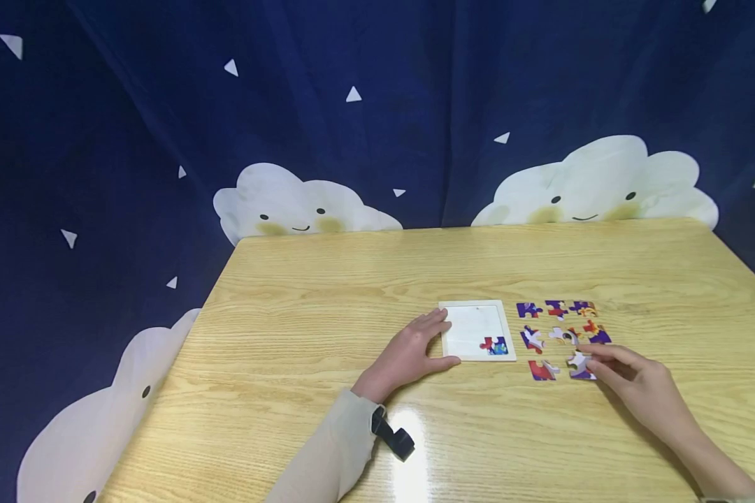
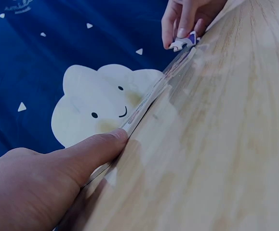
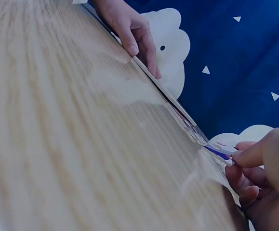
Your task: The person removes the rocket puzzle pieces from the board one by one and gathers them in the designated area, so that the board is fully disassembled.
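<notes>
A white square puzzle frame (image 1: 472, 303) lies on the table, with one red-and-blue jigsaw piece (image 1: 495, 346) set in its lower right corner. My left hand (image 1: 412, 353) holds the frame at its left side, fingers on the upper left edge and thumb by the lower left corner. In the left wrist view that thumb (image 2: 98, 149) lies along the frame's edge. My right hand (image 1: 642, 388) pinches a white-and-purple jigsaw piece (image 1: 579, 365) between thumb and fingers. The right wrist view shows this piece (image 3: 218, 153) tilted, one side lifted.
Several loose jigsaw pieces (image 1: 529, 309) lie in rows right of the frame, including a red one (image 1: 542, 371) left of the held piece. The wooden table (image 1: 277, 335) reaches back to a dark blue curtain (image 1: 415, 91) printed with clouds. A black strap (image 1: 393, 436) circles the left wrist.
</notes>
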Demonstrator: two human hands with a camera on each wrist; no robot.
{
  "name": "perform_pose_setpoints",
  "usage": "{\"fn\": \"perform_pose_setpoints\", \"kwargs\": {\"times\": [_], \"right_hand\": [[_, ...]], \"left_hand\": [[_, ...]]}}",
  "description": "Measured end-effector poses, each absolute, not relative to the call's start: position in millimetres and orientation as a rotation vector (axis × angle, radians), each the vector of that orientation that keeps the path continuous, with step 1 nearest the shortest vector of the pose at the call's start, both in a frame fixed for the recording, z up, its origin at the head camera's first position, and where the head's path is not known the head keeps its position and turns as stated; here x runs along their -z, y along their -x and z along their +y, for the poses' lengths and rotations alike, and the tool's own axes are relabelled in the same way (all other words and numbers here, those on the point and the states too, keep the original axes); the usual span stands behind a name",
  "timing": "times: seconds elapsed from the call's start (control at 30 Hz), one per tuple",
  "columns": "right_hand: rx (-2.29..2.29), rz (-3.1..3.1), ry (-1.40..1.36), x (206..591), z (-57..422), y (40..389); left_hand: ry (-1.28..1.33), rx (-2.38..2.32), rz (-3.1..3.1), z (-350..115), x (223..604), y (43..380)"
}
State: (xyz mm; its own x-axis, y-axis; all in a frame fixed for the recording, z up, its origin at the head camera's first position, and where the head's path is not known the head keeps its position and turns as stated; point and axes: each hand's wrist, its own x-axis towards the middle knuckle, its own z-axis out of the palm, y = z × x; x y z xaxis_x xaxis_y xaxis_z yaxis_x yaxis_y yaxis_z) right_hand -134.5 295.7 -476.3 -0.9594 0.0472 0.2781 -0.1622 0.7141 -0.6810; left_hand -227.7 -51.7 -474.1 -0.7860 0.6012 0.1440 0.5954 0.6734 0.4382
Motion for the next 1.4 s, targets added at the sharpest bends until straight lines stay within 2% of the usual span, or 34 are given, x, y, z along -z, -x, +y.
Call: {"fn": "perform_pose_setpoints", "kwargs": {"times": [0.73, 1.13, 1.4], "right_hand": [[-1.012, -2.596, -0.205, 482.1, 294.5, 137.2], [-0.964, -2.610, -0.136, 479.9, 292.3, 137.3], [-0.959, -2.470, -0.305, 479.1, 276.7, 142.6]], "left_hand": [[-1.034, -0.735, 2.870, -52.5, 473.6, 227.0], [-1.035, -0.732, 2.875, -52.4, 473.1, 226.4], [-1.040, -0.720, 2.891, -52.2, 473.9, 225.8]]}}
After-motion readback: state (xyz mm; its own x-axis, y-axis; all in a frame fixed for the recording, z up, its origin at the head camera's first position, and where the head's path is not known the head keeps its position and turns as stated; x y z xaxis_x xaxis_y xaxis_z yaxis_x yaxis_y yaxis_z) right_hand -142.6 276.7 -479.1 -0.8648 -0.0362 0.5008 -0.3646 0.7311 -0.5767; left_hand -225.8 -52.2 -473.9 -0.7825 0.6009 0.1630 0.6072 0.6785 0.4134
